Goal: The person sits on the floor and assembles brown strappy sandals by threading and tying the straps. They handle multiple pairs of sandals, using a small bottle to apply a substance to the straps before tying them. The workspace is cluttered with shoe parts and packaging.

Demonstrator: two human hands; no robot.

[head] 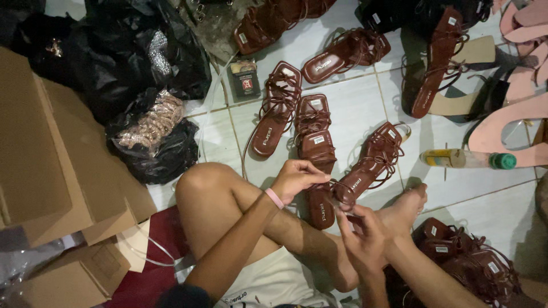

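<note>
near the camera, the right hand pinches the heel end of a glossy brown strappy sandal lying mid-floor; the left hand, curled, seems to grip its thin laces on the white tiles.

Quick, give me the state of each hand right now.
Left hand: closed, pinching the thin straps of a brown strappy sandal.
Right hand: closed around the heel end of the same sandal.

- One head-worn view, looking steeply down at the tiled floor from close above.
- Nearest the lens: a bent knee, with the floor spreading beyond it.
</note>
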